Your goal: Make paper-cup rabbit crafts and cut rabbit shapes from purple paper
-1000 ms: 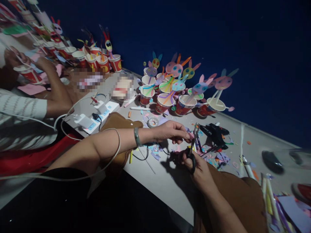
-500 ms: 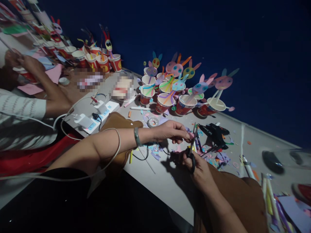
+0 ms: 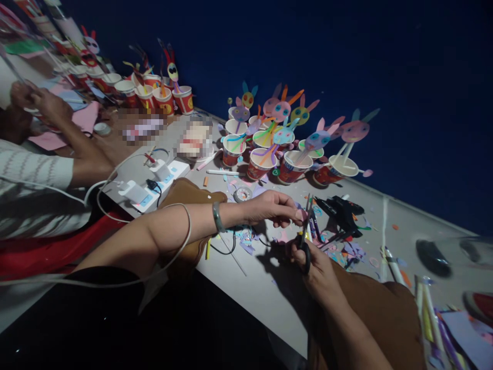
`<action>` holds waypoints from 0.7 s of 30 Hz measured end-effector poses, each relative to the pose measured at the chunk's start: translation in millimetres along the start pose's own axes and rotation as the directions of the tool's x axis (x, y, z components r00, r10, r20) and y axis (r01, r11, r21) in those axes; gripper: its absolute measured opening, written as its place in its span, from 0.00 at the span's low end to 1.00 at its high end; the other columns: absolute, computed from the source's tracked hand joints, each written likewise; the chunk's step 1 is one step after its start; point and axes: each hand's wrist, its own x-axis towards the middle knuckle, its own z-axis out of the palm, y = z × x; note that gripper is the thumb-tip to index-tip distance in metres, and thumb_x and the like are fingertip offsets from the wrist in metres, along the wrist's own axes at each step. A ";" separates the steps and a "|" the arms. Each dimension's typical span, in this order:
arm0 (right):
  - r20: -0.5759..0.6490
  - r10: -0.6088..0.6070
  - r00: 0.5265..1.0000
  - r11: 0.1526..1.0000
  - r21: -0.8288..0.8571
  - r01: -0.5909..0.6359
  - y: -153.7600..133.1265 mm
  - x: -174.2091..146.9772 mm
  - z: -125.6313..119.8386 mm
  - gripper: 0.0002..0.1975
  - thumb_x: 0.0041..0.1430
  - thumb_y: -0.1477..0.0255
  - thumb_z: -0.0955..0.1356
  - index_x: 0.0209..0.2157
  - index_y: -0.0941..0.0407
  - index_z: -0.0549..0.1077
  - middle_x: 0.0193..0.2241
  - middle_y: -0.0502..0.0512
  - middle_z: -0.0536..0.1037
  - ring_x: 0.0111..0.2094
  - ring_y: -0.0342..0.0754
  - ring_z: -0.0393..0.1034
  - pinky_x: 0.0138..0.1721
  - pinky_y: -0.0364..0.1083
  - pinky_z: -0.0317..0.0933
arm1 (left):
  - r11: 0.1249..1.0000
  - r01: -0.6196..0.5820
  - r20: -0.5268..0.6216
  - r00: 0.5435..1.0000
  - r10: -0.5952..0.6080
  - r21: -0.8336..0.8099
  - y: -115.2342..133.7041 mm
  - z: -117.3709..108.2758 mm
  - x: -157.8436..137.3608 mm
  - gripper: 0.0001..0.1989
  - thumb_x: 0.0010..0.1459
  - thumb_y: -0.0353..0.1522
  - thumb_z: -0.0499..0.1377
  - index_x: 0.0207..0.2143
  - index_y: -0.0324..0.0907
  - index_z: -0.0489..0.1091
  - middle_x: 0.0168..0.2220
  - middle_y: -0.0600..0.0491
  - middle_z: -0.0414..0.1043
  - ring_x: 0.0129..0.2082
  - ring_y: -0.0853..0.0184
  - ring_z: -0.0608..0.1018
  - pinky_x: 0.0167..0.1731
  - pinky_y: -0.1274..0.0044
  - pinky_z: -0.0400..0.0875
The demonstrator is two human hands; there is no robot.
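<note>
Over the table, my left hand (image 3: pixel 271 208) pinches a small piece of pink paper (image 3: pixel 301 216) between thumb and fingers. My right hand (image 3: pixel 314 264) is closed round the black handles of a pair of scissors (image 3: pixel 307 231). The blades point up and lie right beside the pink piece; whether they bite into it I cannot tell. Coloured paper scraps (image 3: pixel 246 241) lie under and around both hands. Just beyond the scissors rests a black tool that looks like a glue gun (image 3: pixel 341 213).
Red paper cups (image 3: pixel 261 167) with rabbit-faced figures stand behind my hands. A white power strip (image 3: pixel 164 185) with plugs is at left, its cable crossing my left forearm. Another person's hands (image 3: pixel 50 108) work at far left. Pens and paper (image 3: pixel 462 334) lie at lower right.
My hands and the scissors hold nearly the same place; the pink piece shows slightly more beside the blades. The other person's hands at far left have shifted a little.
</note>
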 end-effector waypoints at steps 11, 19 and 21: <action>0.014 0.007 1.000 1.000 0.028 -0.008 -2.2 0.0 -0.6 0.23 0.57 0.49 0.66 0.24 0.55 0.65 0.22 0.49 0.63 0.24 0.43 0.56 0.25 0.44 0.54 | 1.000 -0.028 0.012 1.000 0.028 -0.007 0.9 -0.9 -0.2 0.13 0.48 0.35 0.67 0.27 0.36 0.67 0.29 0.53 0.75 0.20 0.79 0.70 0.20 0.81 0.59; 0.021 0.007 1.000 0.998 0.069 -0.009 -5.5 -0.4 -0.2 0.24 0.54 0.48 0.66 0.23 0.55 0.64 0.21 0.48 0.63 0.23 0.43 0.56 0.24 0.43 0.54 | 0.999 -0.033 0.000 0.999 0.033 -0.002 1.5 -2.6 0.5 0.13 0.48 0.35 0.67 0.27 0.35 0.67 0.28 0.53 0.75 0.20 0.79 0.70 0.20 0.81 0.59; 0.019 0.011 1.000 0.998 0.064 -0.012 -5.9 -0.2 0.0 0.24 0.54 0.48 0.67 0.22 0.55 0.64 0.20 0.48 0.63 0.23 0.43 0.56 0.24 0.43 0.54 | 0.999 -0.047 0.004 0.999 0.047 -0.003 1.5 -2.8 0.7 0.13 0.48 0.35 0.67 0.27 0.35 0.67 0.28 0.53 0.75 0.20 0.79 0.70 0.20 0.81 0.60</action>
